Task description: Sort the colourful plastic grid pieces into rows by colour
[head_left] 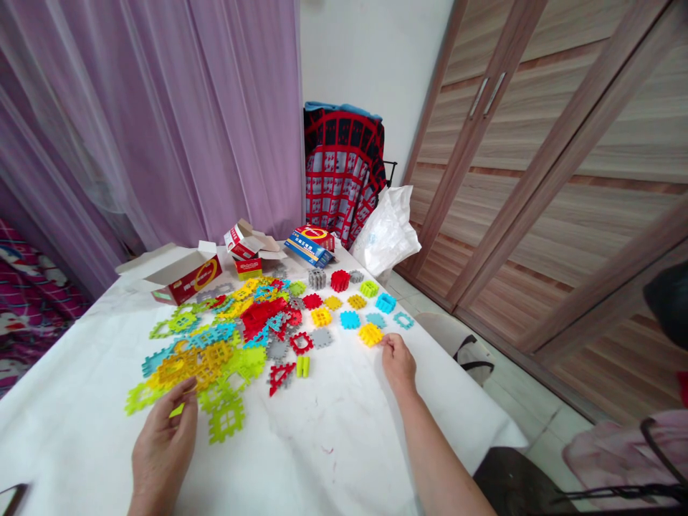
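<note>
A large pile of flat toothed plastic pieces in yellow, green, blue, red and grey lies on the white tablecloth (pixel 333 437). My left hand (pixel 166 437) is at the pile's near left edge, fingers curled by the green and dark yellow pieces (pixel 188 365); what it grips, if anything, is hidden. My right hand (pixel 398 358) has its fingertips together at the right edge of a yellow piece stack (pixel 370 334). Small sorted groups stand around it: blue (pixel 350 319), red (pixel 340 280), grey (pixel 317 279) and green (pixel 368 288).
Open red box (pixel 188 278) at the back left, smaller boxes (pixel 243 244) and a blue-and-red box (pixel 310 247) behind the pile. A white plastic bag (pixel 385 233) stands at the back right corner. A dark object (pixel 11 498) lies at the lower left edge.
</note>
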Demonstrator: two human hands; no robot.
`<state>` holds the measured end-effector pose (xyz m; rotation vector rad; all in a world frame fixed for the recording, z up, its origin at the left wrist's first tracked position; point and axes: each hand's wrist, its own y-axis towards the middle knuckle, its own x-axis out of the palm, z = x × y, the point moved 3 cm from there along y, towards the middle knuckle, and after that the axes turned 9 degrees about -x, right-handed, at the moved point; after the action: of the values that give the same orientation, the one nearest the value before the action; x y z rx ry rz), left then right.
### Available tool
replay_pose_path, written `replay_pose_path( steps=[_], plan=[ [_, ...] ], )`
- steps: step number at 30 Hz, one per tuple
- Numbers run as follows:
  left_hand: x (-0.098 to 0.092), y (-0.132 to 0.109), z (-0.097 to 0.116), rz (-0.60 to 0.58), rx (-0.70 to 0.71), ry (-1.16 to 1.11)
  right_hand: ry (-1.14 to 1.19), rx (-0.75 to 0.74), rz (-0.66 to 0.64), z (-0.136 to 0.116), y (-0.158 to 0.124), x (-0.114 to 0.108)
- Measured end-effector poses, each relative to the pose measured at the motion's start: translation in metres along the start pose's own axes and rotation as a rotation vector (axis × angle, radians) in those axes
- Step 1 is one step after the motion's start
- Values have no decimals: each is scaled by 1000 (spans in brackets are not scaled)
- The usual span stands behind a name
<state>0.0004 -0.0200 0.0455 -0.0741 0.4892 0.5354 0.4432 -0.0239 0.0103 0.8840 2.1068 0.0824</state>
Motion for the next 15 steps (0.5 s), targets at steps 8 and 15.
replay_pose_path(
  steps=[8,15],
  plan=[
    [0,-1,3,1,-17,-14,-8,-12,-11,1,0,0],
    [-1,-1,3,5,3,-14,5,-58,-9,1,0,4]
  ],
)
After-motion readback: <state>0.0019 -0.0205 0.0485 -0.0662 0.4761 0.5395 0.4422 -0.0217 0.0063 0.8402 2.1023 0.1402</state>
